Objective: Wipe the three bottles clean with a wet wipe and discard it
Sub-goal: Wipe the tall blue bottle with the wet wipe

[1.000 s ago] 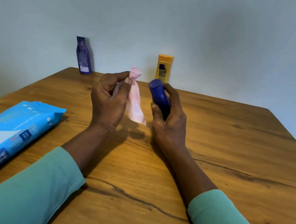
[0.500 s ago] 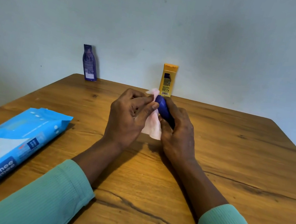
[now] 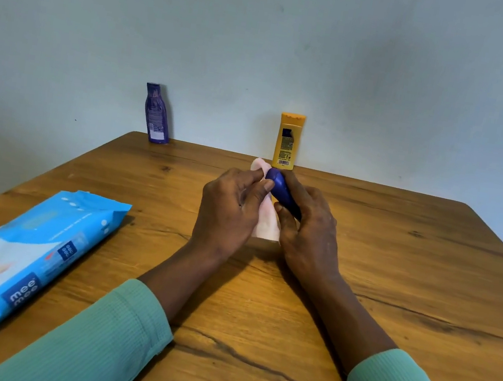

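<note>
The wooden table [image 3: 394, 277] has a brown grained top with dark knots and a long dark crack line across its near part. A pale blue-grey wall [image 3: 361, 60], marked with a few small dark specks, stands behind the far edge. A blue soft pack [image 3: 31, 255], printed "mee mee", lies flat and angled on the table's left side.
</note>
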A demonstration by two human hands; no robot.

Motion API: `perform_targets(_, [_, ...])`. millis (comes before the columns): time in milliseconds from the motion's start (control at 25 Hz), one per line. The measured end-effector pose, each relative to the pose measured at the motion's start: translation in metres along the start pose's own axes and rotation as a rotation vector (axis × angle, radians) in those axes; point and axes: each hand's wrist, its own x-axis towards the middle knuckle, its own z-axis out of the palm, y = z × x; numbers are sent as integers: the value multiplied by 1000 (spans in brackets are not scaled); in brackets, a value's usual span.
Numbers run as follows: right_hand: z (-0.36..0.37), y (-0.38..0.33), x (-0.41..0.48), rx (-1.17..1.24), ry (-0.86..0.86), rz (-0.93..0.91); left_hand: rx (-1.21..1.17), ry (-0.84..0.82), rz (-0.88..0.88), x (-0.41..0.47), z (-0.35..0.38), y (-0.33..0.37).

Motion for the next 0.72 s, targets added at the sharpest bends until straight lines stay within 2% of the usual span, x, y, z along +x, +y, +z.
perform_targets(80, [-1, -2, -1, -32, -17, 12, 31, 66, 27, -2, 1, 1])
perform_targets(160, [-2, -2, -1, -15, -12, 4, 72, 83, 132, -4, 1, 3])
perform_targets(320, [0, 0, 0, 14, -8, -2, 138, 3, 318, 4, -2, -3])
perform_targets(480, [-6, -3, 1, -71, -42, -9, 187, -84, 236, 7, 0, -6])
perform_targets(600, [-9, -4, 0, -115, -33, -14, 203, -46, 201, 4, 1, -6])
perform_targets(720, [-8, -5, -1, -87, -8, -8, 237, 11, 252, 1, 1, -5])
